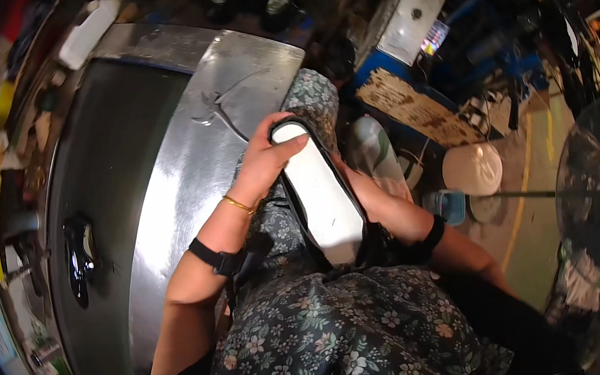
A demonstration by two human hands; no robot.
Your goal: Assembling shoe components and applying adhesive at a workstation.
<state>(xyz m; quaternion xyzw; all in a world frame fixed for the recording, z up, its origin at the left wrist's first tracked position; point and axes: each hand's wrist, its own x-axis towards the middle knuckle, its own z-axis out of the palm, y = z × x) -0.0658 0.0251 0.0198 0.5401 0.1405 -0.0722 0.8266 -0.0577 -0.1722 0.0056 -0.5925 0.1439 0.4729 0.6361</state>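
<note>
Left hand (262,163) fingers clamped over the toe end of a shoe sole (319,188) held on the lap. Right hand (357,187) sits beneath it, fingers hidden: cannot tell. Step looks like sole inspection or fitting; next move needs a steady grip.

Shoe sole (322,193): long, oval, white face with black rim, looks glossy. Held above lap, over floral cloth, white face turned up toward camera. Long axis runs from upper left to lower right; rounded end is farthest from body. Left hand (264,163) grips this far end, fingers curled over rim. Near end rests against right forearm; right hand hidden under sole.
</note>
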